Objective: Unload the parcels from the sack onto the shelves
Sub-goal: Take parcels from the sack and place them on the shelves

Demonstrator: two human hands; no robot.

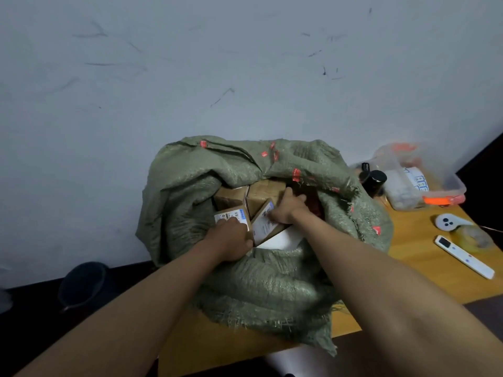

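Inside the open sack (245,164) on the counter (424,257), both hands gripped small cardboard parcels — the left hand (232,242) one labelled box (231,214), the right hand (285,210) another (265,224). They looked light and stiff, best held by their edges; the sack's floppy rim crowded the lift.
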